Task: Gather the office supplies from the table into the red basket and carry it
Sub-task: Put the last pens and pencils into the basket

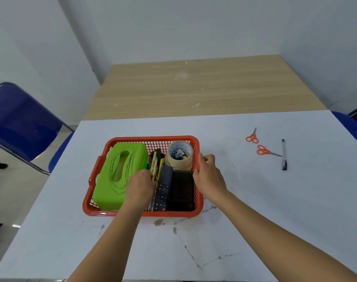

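Red basket (153, 137) mid-worktop (255, 200), packed: green box (120, 171), pencils (154, 161), tape roll (179, 157). Right hand (208, 176) curls over its right rim. Left hand (141, 180) reaches in at the pencils; fingers hidden, cannot tell its grip. Probably light, stiff mesh that may flex when loaded, so take both side rims. Scissors (263, 151) and pen (283, 154) lie well apart, right.

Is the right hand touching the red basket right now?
Touching. The head view shows the right hand gripping the basket at its right rim, with the fingers and thumb closed on the edge and no gap visible.
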`<state>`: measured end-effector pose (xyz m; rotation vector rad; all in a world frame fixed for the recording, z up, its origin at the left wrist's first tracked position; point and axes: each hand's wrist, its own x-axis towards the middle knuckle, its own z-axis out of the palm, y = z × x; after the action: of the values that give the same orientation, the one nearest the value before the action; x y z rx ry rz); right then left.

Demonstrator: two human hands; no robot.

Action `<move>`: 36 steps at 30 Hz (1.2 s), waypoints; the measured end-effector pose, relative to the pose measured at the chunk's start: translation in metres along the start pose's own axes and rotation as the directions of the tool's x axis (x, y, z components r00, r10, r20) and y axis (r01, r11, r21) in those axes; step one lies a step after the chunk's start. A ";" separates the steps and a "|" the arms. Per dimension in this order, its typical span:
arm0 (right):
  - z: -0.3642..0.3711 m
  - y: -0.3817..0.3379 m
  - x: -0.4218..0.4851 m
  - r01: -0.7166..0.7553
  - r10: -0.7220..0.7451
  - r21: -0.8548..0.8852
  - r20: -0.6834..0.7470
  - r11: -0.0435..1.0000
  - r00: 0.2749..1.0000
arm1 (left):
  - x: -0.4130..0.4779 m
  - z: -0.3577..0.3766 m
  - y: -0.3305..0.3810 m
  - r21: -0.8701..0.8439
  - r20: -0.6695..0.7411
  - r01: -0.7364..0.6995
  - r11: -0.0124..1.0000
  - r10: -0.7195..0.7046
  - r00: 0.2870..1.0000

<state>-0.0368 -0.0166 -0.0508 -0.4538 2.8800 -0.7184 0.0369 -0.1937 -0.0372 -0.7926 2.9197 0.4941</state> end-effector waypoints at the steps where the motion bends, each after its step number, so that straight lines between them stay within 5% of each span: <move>1: -0.001 0.001 0.001 0.008 -0.008 -0.010 0.015 1.000 1.000 | 0.000 0.000 0.003 0.024 -0.009 -0.007 1.000 0.007 1.000; 9: -0.026 0.029 0.011 0.106 -0.113 0.051 0.146 0.993 0.983 | 0.012 0.001 0.059 -0.097 -0.163 -0.255 0.962 0.237 0.958; 14: -0.046 0.066 0.020 0.057 -0.062 0.044 0.105 0.997 0.993 | 0.021 0.016 0.127 -0.194 -0.199 -0.392 0.899 0.355 0.914; 25: -0.101 0.201 0.024 -0.178 0.176 -0.034 -0.050 0.984 0.983 | 0.037 0.098 0.261 -0.319 -0.010 -0.457 0.830 0.479 0.878; 36: -0.103 0.296 0.021 -0.312 0.314 -0.087 0.010 0.946 0.949 | 0.040 0.183 0.351 -0.379 0.201 -0.331 0.865 0.425 0.883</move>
<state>-0.1539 0.2706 -0.1035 -0.0081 2.8690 -0.5347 -0.1763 0.1325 -0.1154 -0.1261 2.7521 1.0637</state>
